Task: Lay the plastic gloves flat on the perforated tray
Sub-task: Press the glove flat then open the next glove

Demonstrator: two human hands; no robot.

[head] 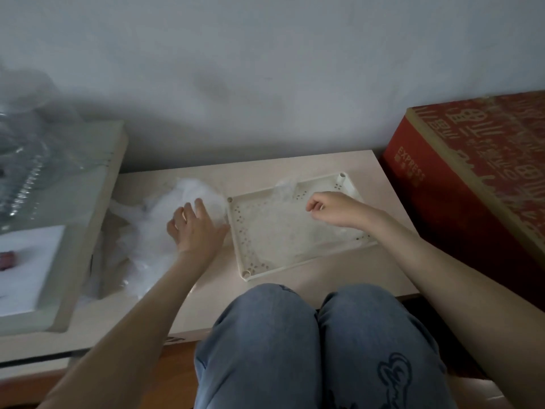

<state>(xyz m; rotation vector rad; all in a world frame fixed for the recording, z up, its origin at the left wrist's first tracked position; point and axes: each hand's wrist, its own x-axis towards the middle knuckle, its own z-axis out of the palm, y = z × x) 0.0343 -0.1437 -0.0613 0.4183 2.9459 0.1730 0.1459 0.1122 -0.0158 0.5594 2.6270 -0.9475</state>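
Head view shows me a pale table (pixel 295 169) against a grey wall (pixel 265 69). Perforated tray (pixel 240 216) sits on it, long axis left-to-right, a plastic glove (pixel 283 228) flat inside. Left hand (pixel 196 228) lies spread on the glove pile (pixel 153 219); right hand (pixel 336 209) is curled, grip unclear.

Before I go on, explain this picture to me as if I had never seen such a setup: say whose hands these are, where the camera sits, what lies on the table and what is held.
There is no machine here, only a person's two bare hands. The single picture comes from a camera worn on the head, looking down past the knees in jeans. On the low table lies a white perforated tray with a flat glove of thin clear plastic spread in it. The right hand is over the tray, and its curled fingers seem to pinch that glove. The left hand rests, fingers spread, on a crumpled heap of gloves beside the tray. A red box stands to the right.
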